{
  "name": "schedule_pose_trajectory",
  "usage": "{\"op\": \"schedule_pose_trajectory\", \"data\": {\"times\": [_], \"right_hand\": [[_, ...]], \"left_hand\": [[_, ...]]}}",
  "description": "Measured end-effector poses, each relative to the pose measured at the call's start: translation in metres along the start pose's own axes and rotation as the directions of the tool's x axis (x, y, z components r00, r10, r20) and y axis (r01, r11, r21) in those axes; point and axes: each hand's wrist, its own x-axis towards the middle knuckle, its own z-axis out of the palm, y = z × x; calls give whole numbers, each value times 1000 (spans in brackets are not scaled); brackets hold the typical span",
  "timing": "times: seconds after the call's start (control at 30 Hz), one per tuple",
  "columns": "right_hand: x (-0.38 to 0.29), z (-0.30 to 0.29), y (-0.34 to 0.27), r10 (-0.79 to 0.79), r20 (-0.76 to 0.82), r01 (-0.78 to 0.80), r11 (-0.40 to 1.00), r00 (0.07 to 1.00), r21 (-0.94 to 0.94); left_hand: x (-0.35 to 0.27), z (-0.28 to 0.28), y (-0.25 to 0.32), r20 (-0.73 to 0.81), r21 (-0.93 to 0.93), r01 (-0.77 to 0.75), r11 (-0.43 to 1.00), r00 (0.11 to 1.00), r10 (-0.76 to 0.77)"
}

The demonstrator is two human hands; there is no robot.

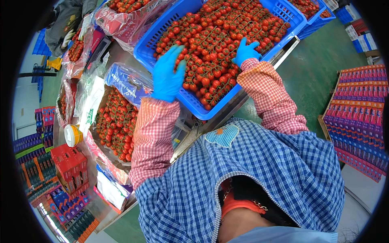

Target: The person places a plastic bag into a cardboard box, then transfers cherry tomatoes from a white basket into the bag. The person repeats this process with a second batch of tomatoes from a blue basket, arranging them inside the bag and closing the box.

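Note:
Vine cherry tomatoes point(212, 42) fill a blue plastic crate point(200, 114) on the metal table. Over the crate's near left side is my left hand point(169, 73), in a blue glove, its fingers apart and nothing seen in it. My right hand point(246, 52), gloved alike, lies on the tomatoes by the crate's right wall with its fingers spread. Left of my left forearm, an open carton lined with paper point(93, 103) holds more vine tomatoes point(117, 127). Clear plastic film covers a blue printed flap point(124, 82) beside it.
A roll of tape point(73, 135) and red cartons point(68, 165) stand at the left. Scissors point(197, 124) lie by the crate's near corner. A co-worker's gloved hands point(67, 39) are near tomatoes at the upper left. Stacked printed cartons point(358, 118) stand on the right.

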Motion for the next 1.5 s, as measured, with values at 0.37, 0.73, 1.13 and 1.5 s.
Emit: {"op": "schedule_pose_trajectory", "data": {"times": [0.37,0.73,1.13,1.5], "right_hand": [[0,-37,36,-628,-410,-260,-705,661,660],[-236,-24,-143,-966,-257,-52,-256,-20,965],[-318,34,-219,-699,-175,665,-714,-693,218],[-265,50,-204,-856,37,856,-517,-516,-26]], "left_hand": [[-67,-104,-30,-117,-188,380,906,907,-405],[-238,-240,-72,215,344,244,907,919,-329],[-223,-201,-141,604,501,-182,846,774,-191],[-261,-235,-57,362,401,239,884,845,-393]]}}
